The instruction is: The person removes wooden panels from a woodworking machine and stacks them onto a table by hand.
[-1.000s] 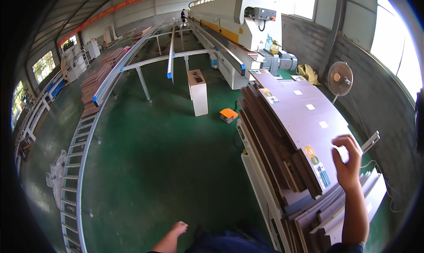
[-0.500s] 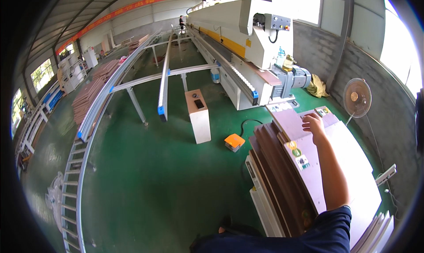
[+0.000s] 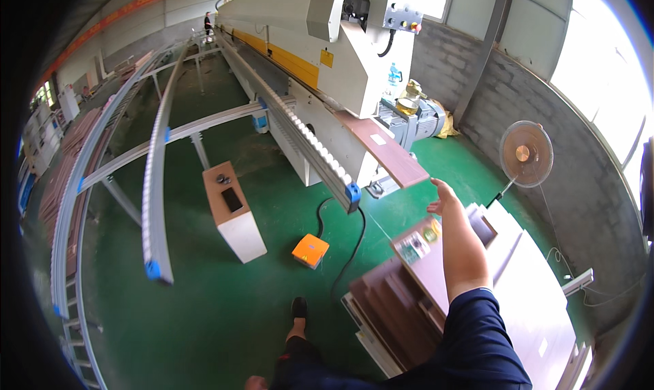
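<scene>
The brown board point(image 3: 395, 157) juts from the near end of the long white machine point(image 3: 289, 29). Nearer the person lies a stack of panels point(image 3: 528, 308), with a round fan point(image 3: 524, 153) standing beyond it and an orange pedal point(image 3: 311, 251) to its left. The right hand point(image 3: 441, 198) reaches to the board's outer corner, thumb and fingers spread apart, contact unclear; the left hand point(image 3: 256, 383) barely shows at the lower edge, so I cannot tell its grip.
</scene>
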`<control>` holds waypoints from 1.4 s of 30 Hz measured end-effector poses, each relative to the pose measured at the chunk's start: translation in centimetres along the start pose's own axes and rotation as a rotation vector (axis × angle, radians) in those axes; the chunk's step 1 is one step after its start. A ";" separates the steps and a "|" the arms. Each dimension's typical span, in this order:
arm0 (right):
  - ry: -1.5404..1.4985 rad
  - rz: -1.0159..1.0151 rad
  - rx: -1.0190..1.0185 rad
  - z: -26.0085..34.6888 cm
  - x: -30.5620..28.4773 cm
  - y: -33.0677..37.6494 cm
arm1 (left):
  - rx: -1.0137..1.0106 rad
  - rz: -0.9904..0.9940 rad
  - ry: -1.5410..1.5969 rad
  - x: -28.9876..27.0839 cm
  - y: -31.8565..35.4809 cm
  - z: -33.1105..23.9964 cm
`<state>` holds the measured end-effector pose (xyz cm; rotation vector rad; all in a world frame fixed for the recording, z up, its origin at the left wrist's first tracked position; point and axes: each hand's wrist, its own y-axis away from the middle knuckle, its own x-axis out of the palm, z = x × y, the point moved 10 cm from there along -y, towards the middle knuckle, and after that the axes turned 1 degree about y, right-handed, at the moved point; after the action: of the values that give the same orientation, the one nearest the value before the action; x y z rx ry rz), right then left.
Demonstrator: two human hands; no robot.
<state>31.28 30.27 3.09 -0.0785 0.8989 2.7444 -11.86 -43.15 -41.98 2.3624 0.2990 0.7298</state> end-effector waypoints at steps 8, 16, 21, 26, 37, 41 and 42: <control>-0.481 0.112 0.351 0.0 8.5 -8.6 | -0.069 -0.301 -0.501 2.2 -13.4 -21.0; -0.622 -0.066 0.181 -1.1 2.8 -9.2 | -0.171 -0.302 -0.406 13.1 -23.1 -37.9; -0.638 0.059 -0.092 2.7 0.0 -4.1 | -0.086 -0.078 -0.407 21.8 -26.6 -44.2; -0.739 -0.069 -0.239 3.6 -3.8 6.3 | 0.087 0.365 -0.317 41.3 -25.9 -55.2; -0.686 -0.694 -0.607 -4.3 -8.6 36.3 | 0.249 0.707 -0.346 67.7 -21.1 -57.3; -0.830 -0.588 -0.751 -10.5 -10.0 42.8 | 0.414 0.756 -0.439 69.7 -13.0 -55.3; -0.826 -0.643 -0.780 -11.9 -10.8 45.0 | 0.399 0.830 -0.421 70.6 -10.7 -53.4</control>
<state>29.95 -14.17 20.73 0.4920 -0.3724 2.0231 15.22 19.42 15.50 2.9405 -0.8345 0.5183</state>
